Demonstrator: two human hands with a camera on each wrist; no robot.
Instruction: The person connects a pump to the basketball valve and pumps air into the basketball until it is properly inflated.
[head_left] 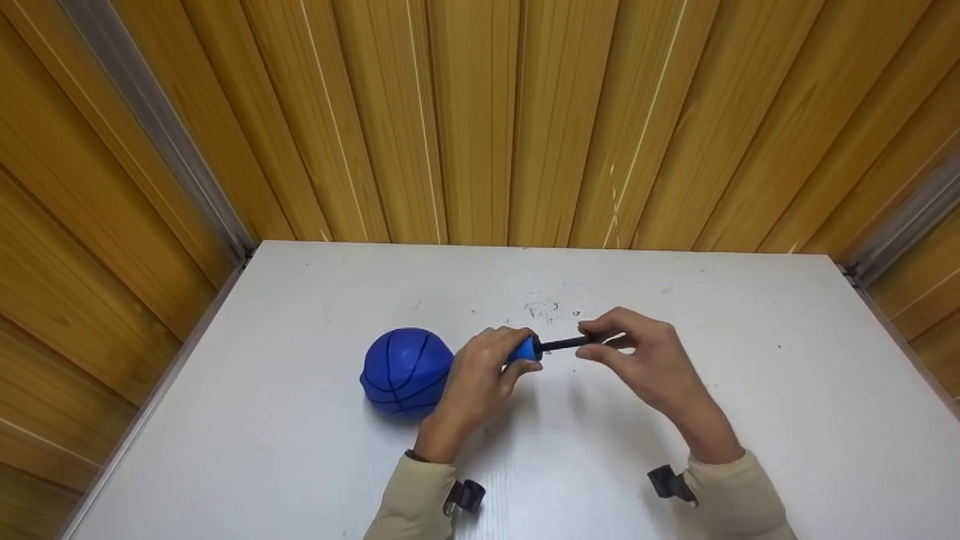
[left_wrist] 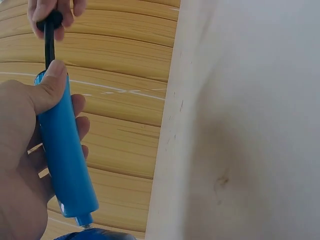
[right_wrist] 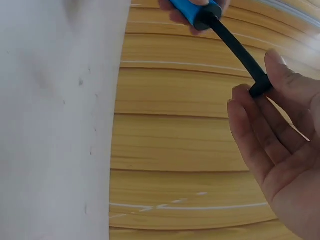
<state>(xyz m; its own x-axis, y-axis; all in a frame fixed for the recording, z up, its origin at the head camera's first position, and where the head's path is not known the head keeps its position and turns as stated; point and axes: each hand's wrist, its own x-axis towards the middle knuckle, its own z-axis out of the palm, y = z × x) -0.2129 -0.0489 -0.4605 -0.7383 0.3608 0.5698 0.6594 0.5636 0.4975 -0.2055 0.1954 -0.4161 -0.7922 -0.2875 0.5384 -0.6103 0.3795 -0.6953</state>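
Observation:
My left hand [head_left: 480, 371] grips the blue barrel of a small hand pump [left_wrist: 67, 155], its thumb laid along the barrel near the rod end. The pump's nozzle end meets a blue ball [head_left: 407, 367] with black seam lines, which looks slightly dented, to the left of that hand. From the barrel's other end a black rod [right_wrist: 237, 47] sticks out to the right. My right hand [head_left: 649, 356] pinches the black T-shaped handle [right_wrist: 260, 86] at the rod's end between thumb and fingers. The left hand hides part of the ball and most of the barrel in the head view.
A white table [head_left: 285, 457] with small dark scuffs lies under the hands. Yellow wood-patterned panels [head_left: 472, 120] stand behind it and at both sides. Black wrist mounts [head_left: 466, 495] sit on the beige sleeves.

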